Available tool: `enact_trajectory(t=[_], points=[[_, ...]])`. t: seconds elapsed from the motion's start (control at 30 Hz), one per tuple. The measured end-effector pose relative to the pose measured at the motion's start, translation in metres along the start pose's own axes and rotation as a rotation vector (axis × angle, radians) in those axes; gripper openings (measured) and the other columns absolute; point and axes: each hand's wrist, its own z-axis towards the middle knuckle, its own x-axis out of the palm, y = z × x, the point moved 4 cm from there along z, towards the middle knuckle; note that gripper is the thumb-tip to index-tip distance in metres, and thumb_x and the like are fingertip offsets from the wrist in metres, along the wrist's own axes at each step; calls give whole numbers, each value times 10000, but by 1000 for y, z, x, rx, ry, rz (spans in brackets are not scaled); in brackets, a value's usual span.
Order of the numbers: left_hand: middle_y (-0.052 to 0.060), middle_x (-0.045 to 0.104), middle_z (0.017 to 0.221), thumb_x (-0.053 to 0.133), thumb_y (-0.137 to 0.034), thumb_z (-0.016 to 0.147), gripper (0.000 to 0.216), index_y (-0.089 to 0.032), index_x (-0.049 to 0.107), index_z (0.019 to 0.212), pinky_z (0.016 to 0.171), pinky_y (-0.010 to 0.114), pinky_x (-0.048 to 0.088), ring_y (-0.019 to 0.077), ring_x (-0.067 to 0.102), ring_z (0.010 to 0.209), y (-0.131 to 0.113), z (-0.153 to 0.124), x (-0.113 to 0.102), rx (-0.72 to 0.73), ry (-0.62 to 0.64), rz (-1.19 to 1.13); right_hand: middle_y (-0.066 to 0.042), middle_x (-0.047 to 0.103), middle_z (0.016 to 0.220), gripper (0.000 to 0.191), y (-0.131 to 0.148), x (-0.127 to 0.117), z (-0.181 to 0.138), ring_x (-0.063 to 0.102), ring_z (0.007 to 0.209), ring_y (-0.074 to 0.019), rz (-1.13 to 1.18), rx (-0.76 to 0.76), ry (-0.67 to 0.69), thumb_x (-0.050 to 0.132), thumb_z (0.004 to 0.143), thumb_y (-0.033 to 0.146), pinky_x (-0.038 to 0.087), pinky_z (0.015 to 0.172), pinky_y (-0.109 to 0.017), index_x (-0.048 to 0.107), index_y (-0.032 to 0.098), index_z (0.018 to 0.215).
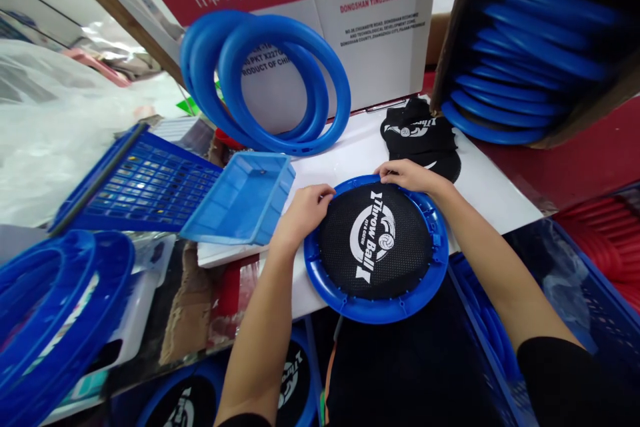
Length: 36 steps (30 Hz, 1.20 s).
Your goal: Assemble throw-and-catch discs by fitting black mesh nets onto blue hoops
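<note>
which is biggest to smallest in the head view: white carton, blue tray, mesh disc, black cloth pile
1. white carton
2. mesh disc
3. blue tray, tilted, so only roughly ranked
4. black cloth pile, farther back, so less sure

Left hand [305,210], right hand [407,175] on mesh disc [377,260]

Left hand [305,210]: bare, with an uncovered forearm.
Right hand [407,175]: bare, with an uncovered forearm.
Sleeves [575,373]: plain black fabric, short, ending near the elbows.

Assembly workshop, stacked blue rings [520,73], shipping cartons [370,20]
</note>
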Motion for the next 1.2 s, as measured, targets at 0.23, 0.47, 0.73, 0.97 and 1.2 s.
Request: enact_trajectory(t=[0.23, 0.47, 0.73, 0.97, 1.2], points=[[152, 659, 1309, 604, -297, 1010, 244, -173, 740, 1170, 1097, 483, 512, 307, 628, 1218, -21, -2, 30, 340, 35, 178, -107, 765, 1254, 175, 1, -2, -2, 701, 1092, -277, -2, -4, 10, 651, 873, 357, 503, 1033, -463, 712, 194, 885], [183, 609, 1402, 653, -357, 994, 277, -159, 716, 1177, 1145, 534, 480, 349, 586, 1312, -13, -3, 23, 262, -17, 234, -114, 772, 1167, 179, 2, 0, -2, 710, 1006, -260, 12, 4, -58, 652, 862, 337, 537, 1001, -474, 731, 179, 898], [179, 477, 1602, 756, -392, 928, 340, -188, 703, 1195, 1220, 557, 404, 369, 454, 1485, -20, -7, 24, 301, 61, 226, -123, 524, 1591, 276, 23, 24, -8, 417, 1494, -355, -345, -194, 93, 667, 953, 345, 309, 1249, -606, 794, 251, 1180], [199, 554, 1537, 841, -375, 831, 343, -168, 723, 1078, 1174, 574, 441, 402, 524, 1412, -23, -7, 32, 202, 112, 141, -107, 593, 1504, 123, 24, 26, -6, 471, 1450, -331, -253, -126, 151, 756, 863, 310, 384, 1210, -537, 750, 229, 955], [72, 807, 997, 692, -300, 878, 126, -199, 766, 862, 993, 401, 548, 263, 726, 996, -10, 4, 16, -67, 18, -337, -111, 737, 1314, 158, 26, 17, -6, 651, 1280, -306, -72, -54, 69, 691, 885, 363, 447, 1131, -475, 707, 212, 929]])
